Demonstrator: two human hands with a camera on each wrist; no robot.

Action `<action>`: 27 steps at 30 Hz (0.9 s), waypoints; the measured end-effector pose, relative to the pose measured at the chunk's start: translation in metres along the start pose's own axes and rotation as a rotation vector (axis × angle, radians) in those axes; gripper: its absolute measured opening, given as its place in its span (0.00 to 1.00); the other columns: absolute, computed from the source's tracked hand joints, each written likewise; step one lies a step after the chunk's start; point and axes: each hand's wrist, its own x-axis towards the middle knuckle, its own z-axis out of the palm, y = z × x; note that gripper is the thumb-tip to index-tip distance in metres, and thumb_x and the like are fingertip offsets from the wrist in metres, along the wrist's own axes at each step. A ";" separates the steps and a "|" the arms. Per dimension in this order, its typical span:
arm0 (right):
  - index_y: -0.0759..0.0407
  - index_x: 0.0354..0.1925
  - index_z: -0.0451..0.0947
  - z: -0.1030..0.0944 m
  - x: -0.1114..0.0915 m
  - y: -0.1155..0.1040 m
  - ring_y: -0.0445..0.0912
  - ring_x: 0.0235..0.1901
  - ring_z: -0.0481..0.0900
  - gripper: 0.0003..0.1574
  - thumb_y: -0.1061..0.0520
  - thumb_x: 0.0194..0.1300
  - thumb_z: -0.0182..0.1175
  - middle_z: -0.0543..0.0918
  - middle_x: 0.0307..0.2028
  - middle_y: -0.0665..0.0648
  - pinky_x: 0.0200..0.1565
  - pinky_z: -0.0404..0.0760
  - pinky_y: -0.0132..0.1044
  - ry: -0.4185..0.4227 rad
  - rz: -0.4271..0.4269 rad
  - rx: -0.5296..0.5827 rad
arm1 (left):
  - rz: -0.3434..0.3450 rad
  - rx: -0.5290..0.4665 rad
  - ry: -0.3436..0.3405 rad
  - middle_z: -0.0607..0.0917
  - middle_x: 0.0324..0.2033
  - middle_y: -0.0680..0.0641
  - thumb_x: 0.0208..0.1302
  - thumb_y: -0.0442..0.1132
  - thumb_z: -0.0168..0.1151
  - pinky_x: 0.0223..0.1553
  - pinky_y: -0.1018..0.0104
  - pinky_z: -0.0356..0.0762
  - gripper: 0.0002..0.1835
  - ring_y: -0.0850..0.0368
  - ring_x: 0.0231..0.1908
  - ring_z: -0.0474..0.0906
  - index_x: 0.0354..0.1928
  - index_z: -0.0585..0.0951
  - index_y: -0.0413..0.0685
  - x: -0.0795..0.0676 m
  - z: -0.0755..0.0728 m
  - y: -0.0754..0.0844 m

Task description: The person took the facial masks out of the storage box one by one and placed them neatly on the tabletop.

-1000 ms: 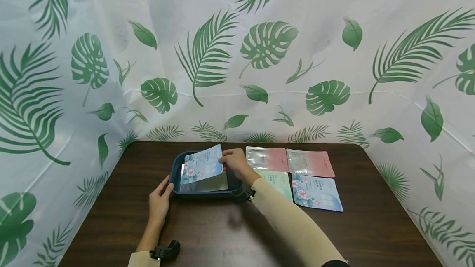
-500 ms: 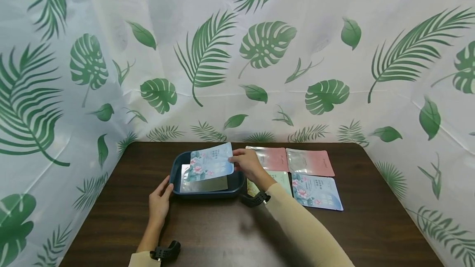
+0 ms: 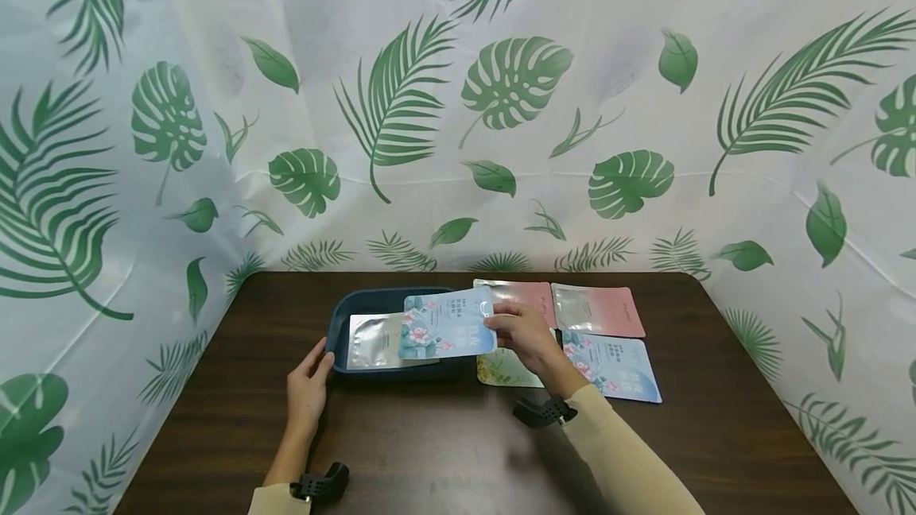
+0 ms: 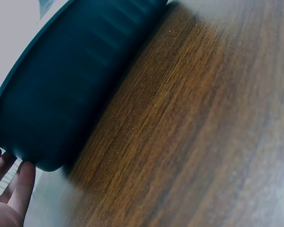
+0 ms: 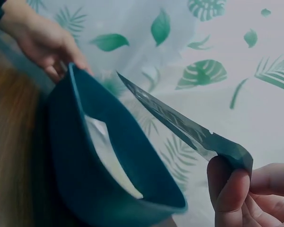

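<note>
My right hand (image 3: 528,336) pinches the right edge of a light blue face mask packet (image 3: 451,323) with pink flowers. The packet is held above the right part of a dark blue plastic basket (image 3: 342,310); in the right wrist view it is seen nearly edge-on, slightly bent at the fingers. A silver face mask packet (image 3: 368,340) lies inside the basket, partly hidden by the blue one. My left hand (image 3: 309,388) touches the basket's left end from outside, its fingers and thumb against the wall near the rim.
Right of the basket lie a pink-and-silver packet (image 3: 525,296) and another pink-and-silver packet (image 3: 601,310). In front of them are a green packet (image 3: 501,368), partly hidden by my right hand, and a blue flowered packet (image 3: 630,368). A leaf-print sheet (image 3: 429,102) stands behind the brown table (image 3: 422,451).
My right hand has moved right with the blue packet, from over the basket's middle to its right side. More of the silver packet shows. The left hand has stayed in place.
</note>
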 end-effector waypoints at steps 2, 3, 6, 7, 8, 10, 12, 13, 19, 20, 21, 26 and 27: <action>0.77 0.56 0.70 -0.011 -0.007 0.003 0.40 0.25 0.81 0.24 0.68 0.63 0.58 0.84 0.30 0.50 0.29 0.81 0.31 -0.002 -0.001 0.011 | 0.001 -0.006 0.008 0.72 0.67 0.40 0.73 0.43 0.54 0.42 0.92 0.69 0.24 0.59 0.60 0.72 0.67 0.71 0.44 0.001 0.000 0.000; 0.77 0.56 0.69 -0.016 -0.010 0.004 0.39 0.26 0.81 0.24 0.68 0.63 0.58 0.84 0.29 0.49 0.29 0.81 0.30 0.003 0.004 0.011 | 0.001 -0.006 0.011 0.73 0.66 0.40 0.73 0.43 0.54 0.42 0.92 0.69 0.24 0.56 0.61 0.71 0.67 0.72 0.44 0.002 0.001 0.000; 0.77 0.57 0.70 -0.033 -0.023 0.008 0.39 0.27 0.81 0.25 0.67 0.64 0.59 0.85 0.30 0.49 0.29 0.81 0.30 0.032 0.023 -0.002 | 0.005 -0.014 0.025 0.73 0.66 0.41 0.72 0.41 0.55 0.42 0.91 0.70 0.23 0.69 0.55 0.73 0.66 0.73 0.44 0.003 0.001 -0.001; 0.76 0.57 0.70 -0.039 -0.027 0.009 0.39 0.27 0.81 0.25 0.66 0.64 0.60 0.85 0.30 0.49 0.29 0.80 0.29 0.049 0.037 -0.008 | 0.006 -0.016 0.028 0.74 0.65 0.41 0.72 0.41 0.55 0.42 0.91 0.70 0.23 0.74 0.51 0.73 0.66 0.73 0.44 0.003 0.001 -0.001; 0.75 0.57 0.70 -0.045 -0.031 0.011 0.39 0.27 0.80 0.25 0.65 0.64 0.60 0.85 0.31 0.48 0.29 0.80 0.29 0.062 0.048 -0.014 | 0.007 -0.018 0.029 0.74 0.65 0.41 0.72 0.41 0.55 0.42 0.90 0.71 0.23 0.79 0.48 0.72 0.66 0.73 0.43 0.003 0.001 -0.001; 0.73 0.57 0.71 -0.056 -0.041 0.012 0.39 0.28 0.79 0.24 0.64 0.65 0.60 0.84 0.32 0.48 0.30 0.79 0.29 0.091 0.075 -0.031 | 0.006 -0.024 0.032 0.74 0.65 0.40 0.72 0.40 0.55 0.41 0.90 0.71 0.23 0.85 0.44 0.70 0.66 0.73 0.43 0.003 0.001 -0.001; 0.72 0.58 0.70 -0.067 -0.049 0.015 0.40 0.29 0.79 0.25 0.62 0.66 0.61 0.84 0.32 0.47 0.31 0.79 0.29 0.114 0.098 -0.037 | 0.005 -0.024 0.031 0.74 0.65 0.40 0.72 0.41 0.55 0.41 0.90 0.71 0.23 0.83 0.46 0.70 0.66 0.73 0.43 0.003 0.001 -0.001; 0.72 0.58 0.70 -0.072 -0.053 0.016 0.40 0.29 0.79 0.25 0.62 0.65 0.61 0.84 0.32 0.47 0.31 0.79 0.29 0.123 0.106 -0.036 | 0.009 -0.026 0.031 0.74 0.65 0.40 0.72 0.41 0.55 0.41 0.90 0.71 0.23 0.79 0.47 0.72 0.66 0.73 0.43 0.003 0.001 -0.001; 0.74 0.60 0.68 -0.094 -0.072 0.031 0.43 0.32 0.81 0.29 0.60 0.66 0.61 0.85 0.37 0.50 0.35 0.82 0.31 0.139 0.144 -0.088 | 0.031 -0.015 0.028 0.73 0.65 0.38 0.72 0.41 0.55 0.42 0.92 0.68 0.23 0.49 0.63 0.70 0.66 0.73 0.41 0.003 0.001 0.000; 0.74 0.60 0.68 -0.096 -0.074 0.035 0.44 0.32 0.81 0.29 0.60 0.66 0.61 0.85 0.38 0.51 0.35 0.81 0.31 0.139 0.152 -0.108 | 0.029 -0.012 0.029 0.73 0.65 0.38 0.72 0.41 0.55 0.42 0.93 0.68 0.23 0.48 0.64 0.69 0.66 0.73 0.41 0.003 0.000 0.000; 0.74 0.59 0.69 -0.097 -0.076 0.039 0.44 0.32 0.81 0.28 0.60 0.65 0.61 0.85 0.38 0.51 0.34 0.81 0.32 0.146 0.162 -0.123 | 0.029 -0.014 0.028 0.73 0.65 0.38 0.72 0.41 0.55 0.42 0.93 0.68 0.23 0.48 0.65 0.68 0.66 0.73 0.41 0.003 0.000 0.000; 0.75 0.55 0.72 -0.099 -0.083 0.060 0.44 0.30 0.81 0.26 0.62 0.62 0.63 0.86 0.35 0.53 0.32 0.80 0.35 0.168 0.196 -0.187 | 0.020 -0.018 0.019 0.72 0.66 0.39 0.72 0.39 0.54 0.41 0.93 0.67 0.23 0.48 0.66 0.67 0.66 0.72 0.42 0.003 0.000 0.000; 0.75 0.55 0.73 -0.099 -0.084 0.063 0.44 0.29 0.81 0.26 0.63 0.61 0.63 0.86 0.35 0.53 0.32 0.80 0.35 0.172 0.200 -0.192 | 0.019 -0.018 0.015 0.72 0.67 0.39 0.73 0.39 0.54 0.42 0.93 0.67 0.23 0.48 0.66 0.66 0.67 0.72 0.42 0.003 0.000 0.000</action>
